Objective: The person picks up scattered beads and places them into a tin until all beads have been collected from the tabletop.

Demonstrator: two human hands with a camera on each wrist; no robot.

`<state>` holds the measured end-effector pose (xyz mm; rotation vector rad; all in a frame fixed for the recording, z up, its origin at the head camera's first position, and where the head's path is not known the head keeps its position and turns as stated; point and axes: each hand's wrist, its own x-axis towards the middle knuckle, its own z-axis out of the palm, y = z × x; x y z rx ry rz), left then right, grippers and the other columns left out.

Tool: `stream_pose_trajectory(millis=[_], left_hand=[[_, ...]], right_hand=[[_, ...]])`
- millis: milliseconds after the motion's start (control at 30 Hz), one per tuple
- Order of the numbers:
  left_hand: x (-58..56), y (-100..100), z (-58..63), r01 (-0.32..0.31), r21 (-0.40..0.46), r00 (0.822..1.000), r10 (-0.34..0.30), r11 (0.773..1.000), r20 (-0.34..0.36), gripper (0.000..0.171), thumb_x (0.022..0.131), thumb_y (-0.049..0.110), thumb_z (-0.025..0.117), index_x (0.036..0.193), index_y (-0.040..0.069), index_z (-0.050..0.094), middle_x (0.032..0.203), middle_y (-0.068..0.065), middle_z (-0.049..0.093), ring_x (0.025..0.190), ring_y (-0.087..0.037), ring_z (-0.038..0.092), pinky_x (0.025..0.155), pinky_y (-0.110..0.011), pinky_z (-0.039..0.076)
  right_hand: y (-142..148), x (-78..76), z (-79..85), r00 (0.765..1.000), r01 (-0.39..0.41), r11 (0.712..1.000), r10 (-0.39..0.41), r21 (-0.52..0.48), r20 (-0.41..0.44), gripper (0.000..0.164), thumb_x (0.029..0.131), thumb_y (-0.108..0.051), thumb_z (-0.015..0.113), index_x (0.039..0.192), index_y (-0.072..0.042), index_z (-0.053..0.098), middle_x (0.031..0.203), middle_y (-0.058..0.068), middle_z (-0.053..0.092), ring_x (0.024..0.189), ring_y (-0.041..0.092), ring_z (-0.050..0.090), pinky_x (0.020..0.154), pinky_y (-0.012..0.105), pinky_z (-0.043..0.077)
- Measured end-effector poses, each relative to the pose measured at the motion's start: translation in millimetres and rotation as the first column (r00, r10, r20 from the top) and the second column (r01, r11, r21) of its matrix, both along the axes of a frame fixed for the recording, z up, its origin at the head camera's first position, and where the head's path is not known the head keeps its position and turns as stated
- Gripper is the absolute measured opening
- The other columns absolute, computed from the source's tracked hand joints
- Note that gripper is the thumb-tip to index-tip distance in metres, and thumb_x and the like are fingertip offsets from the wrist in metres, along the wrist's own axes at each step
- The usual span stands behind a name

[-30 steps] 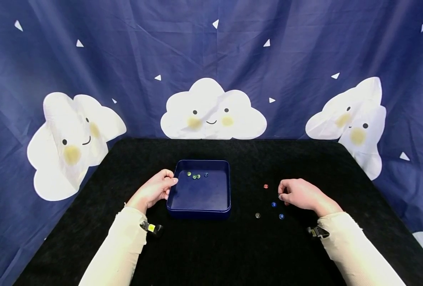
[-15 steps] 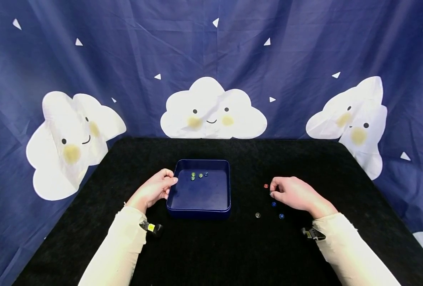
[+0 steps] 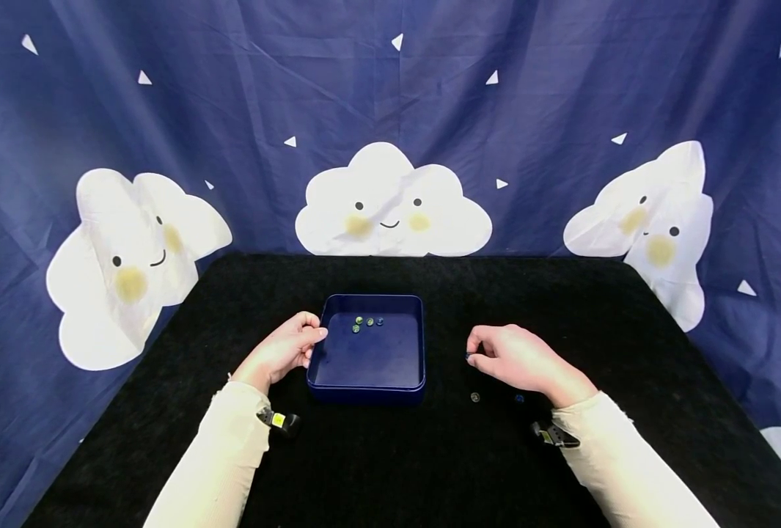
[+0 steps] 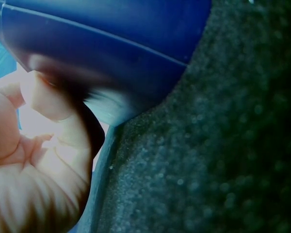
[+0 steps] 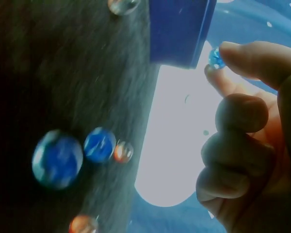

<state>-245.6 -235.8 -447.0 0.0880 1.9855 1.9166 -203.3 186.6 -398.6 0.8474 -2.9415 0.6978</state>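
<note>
My left hand (image 3: pixel 283 347) grips the left wall of a dark-blue square tin (image 3: pixel 370 361), thumb at the rim. In the left wrist view, curled fingers (image 4: pixel 48 99) lie against the tin's outer side (image 4: pixel 111 36). Several green and blue marbles (image 3: pixel 369 322) sit inside near the back wall. To the right of the tin, my right hand (image 3: pixel 521 356) pinches a small blue marble (image 5: pixel 215 58) between thumb and index fingertip, raised over the black cloth. The other right fingers (image 5: pixel 240 114) are curled in toward the palm.
On the black cloth (image 3: pixel 390 462) lie a clear marble (image 3: pixel 475 397) and a blue marble (image 3: pixel 519 399). Another blue marble (image 5: pixel 100 144) and two orange-red marbles (image 5: pixel 83 224) show in the right wrist view. Behind hangs a navy curtain (image 3: pixel 535 132) with clouds.
My right hand has moved left toward the tin, carrying the blue marble. Green marbles inside the tin have rolled slightly. The left hand keeps its place.
</note>
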Motion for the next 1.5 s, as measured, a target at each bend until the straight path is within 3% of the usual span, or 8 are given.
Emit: stream_pose_trajectory(millis=[567,1033,1500], left_hand=[[0.5,-0.3,0.0,0.0,-0.007,1.0,0.0,1.0,-0.003,0.025,0.101,0.013,0.059,0.112,0.007,0.038,0.073,-0.001,0.047,0.058,-0.01,0.046,0.052,-0.023,0.048],[-0.8,-1.0,-1.5,0.004,0.001,1.0,-0.004,1.0,0.001,0.023,0.102,0.013,0.059,0.111,0.008,0.038,0.072,0.0,0.047,0.057,-0.009,0.046,0.05,-0.023,0.048],[-0.3,-0.6,-1.1,-0.001,-0.002,1.0,0.001,1.0,0.004,0.023,0.102,0.012,0.058,0.111,0.007,0.038,0.071,-0.001,0.046,0.058,-0.01,0.045,0.05,-0.023,0.046]], right_hand=[[-48.3,4.6,10.1,0.994,-0.098,0.995,0.097,-0.001,-0.042,0.013,0.089,-0.027,0.073,0.091,-0.033,0.062,0.06,-0.017,0.043,0.056,0.002,0.046,0.054,0.027,0.042],[-67.5,3.4,16.9,0.983,-0.172,0.985,0.173,0.02,-0.062,0.011,0.09,-0.028,0.074,0.092,-0.031,0.064,0.06,-0.017,0.042,0.056,0.002,0.044,0.055,0.026,0.042],[-51.3,1.6,15.4,0.994,-0.107,0.994,0.108,0.02,-0.036,0.007,0.09,-0.028,0.072,0.091,-0.031,0.066,0.062,-0.015,0.046,0.059,0.003,0.048,0.058,0.028,0.043]])
